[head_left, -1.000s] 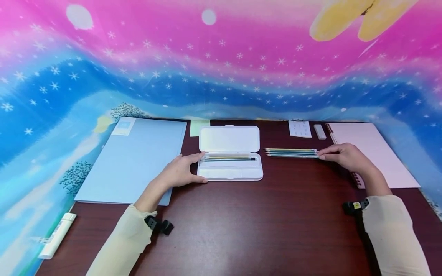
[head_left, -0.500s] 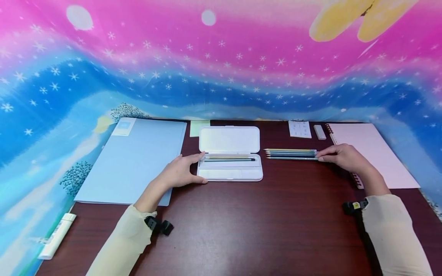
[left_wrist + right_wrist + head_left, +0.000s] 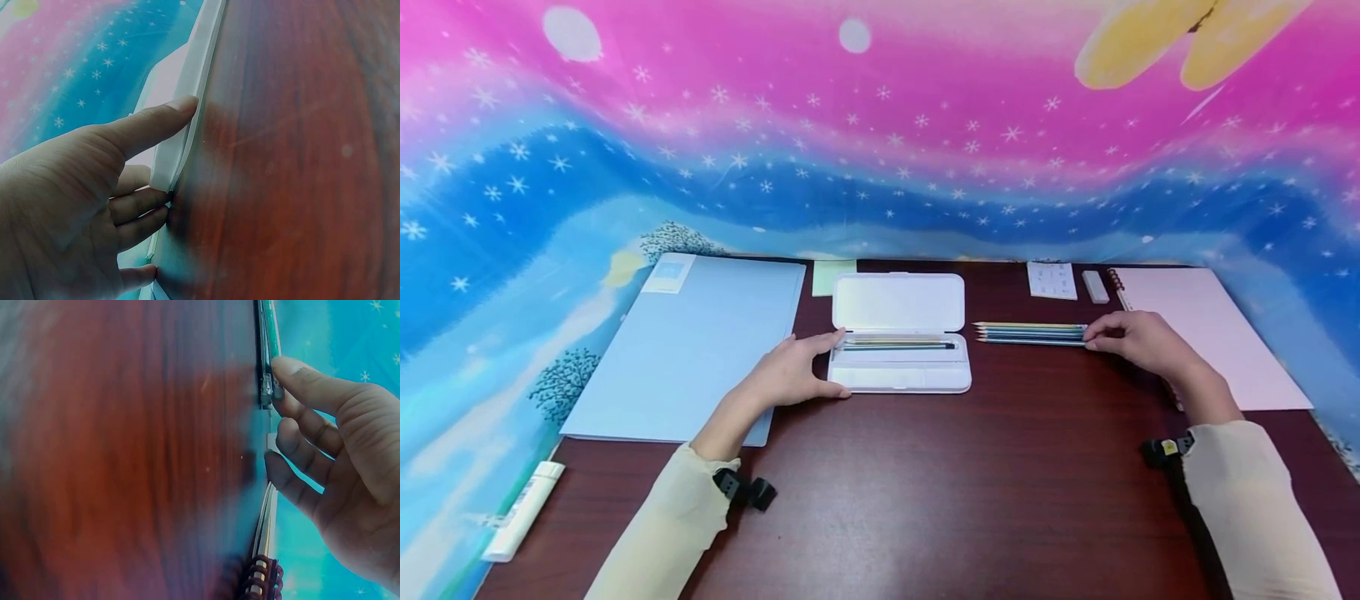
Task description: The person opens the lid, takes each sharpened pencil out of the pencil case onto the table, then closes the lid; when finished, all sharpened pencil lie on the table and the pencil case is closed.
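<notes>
The left hand (image 3: 790, 372) grips the open pencil case (image 3: 872, 380) by its left end, thumb and fingers spread. To the right, the right hand (image 3: 1142, 340) pinches a green pencil (image 3: 273, 331) near its blunt end; the row of pencils (image 3: 1030, 332) lies crosswise, sharpened tips pointing left toward the case. Beyond sits an eraser (image 3: 1095, 287).

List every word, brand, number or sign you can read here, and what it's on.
None can be read.
White card: marks too small to read.
Label on the blue folder: pale design, no legible words.
White tube: side print too blurred.
Pencils and pencil case: no legible lettering.
</notes>
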A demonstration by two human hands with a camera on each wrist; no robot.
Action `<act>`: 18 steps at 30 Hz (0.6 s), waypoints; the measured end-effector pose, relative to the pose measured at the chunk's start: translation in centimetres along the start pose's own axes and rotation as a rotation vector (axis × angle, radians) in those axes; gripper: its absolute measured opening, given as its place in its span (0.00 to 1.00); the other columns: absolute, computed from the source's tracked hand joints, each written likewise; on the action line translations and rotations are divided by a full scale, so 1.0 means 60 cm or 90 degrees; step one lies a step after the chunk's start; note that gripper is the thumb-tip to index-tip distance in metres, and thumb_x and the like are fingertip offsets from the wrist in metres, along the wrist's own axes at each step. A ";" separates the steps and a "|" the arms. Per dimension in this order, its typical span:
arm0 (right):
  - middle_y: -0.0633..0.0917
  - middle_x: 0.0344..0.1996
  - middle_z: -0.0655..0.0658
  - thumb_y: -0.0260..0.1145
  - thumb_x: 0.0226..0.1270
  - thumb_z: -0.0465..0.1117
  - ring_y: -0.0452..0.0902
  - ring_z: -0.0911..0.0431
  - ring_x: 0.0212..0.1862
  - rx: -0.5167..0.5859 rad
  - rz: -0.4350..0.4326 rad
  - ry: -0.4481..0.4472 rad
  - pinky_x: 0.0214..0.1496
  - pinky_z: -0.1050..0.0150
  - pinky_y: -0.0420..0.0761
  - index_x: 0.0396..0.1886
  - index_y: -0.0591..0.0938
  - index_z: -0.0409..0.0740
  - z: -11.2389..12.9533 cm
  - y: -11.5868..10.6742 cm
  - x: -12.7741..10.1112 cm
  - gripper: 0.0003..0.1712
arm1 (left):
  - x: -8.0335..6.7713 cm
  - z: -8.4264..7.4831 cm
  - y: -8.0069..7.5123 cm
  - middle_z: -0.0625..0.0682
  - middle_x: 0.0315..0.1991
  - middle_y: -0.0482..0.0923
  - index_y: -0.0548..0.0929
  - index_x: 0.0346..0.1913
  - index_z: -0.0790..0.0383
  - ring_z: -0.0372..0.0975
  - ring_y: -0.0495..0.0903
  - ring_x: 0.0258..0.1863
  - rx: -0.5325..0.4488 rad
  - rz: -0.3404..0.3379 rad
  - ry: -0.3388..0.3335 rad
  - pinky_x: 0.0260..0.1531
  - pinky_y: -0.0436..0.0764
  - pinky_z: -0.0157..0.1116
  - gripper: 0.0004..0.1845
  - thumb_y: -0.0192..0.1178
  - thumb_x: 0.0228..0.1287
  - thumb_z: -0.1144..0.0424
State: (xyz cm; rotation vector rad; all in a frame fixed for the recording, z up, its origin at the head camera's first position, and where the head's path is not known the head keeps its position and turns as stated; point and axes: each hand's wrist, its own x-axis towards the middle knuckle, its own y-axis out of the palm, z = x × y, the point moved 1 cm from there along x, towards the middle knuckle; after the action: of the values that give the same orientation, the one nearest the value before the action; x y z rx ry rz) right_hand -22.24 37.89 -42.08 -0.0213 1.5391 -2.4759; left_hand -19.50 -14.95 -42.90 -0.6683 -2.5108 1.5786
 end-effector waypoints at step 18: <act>0.88 0.39 0.47 0.68 0.71 0.50 0.79 0.53 0.42 0.005 -0.034 -0.080 0.48 0.55 0.77 0.52 0.88 0.51 0.078 -0.002 0.006 0.15 | -0.001 -0.002 -0.001 0.55 0.75 0.67 0.61 0.80 0.52 0.49 0.68 0.74 -0.003 0.002 0.000 0.80 0.52 0.58 0.53 0.74 0.54 0.40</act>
State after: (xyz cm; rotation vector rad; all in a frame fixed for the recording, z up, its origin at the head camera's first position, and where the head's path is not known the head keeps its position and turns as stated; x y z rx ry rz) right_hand -21.98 33.75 -39.92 -0.2160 1.4956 -2.4696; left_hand -19.41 -14.91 -42.78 -0.6733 -2.5153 1.5745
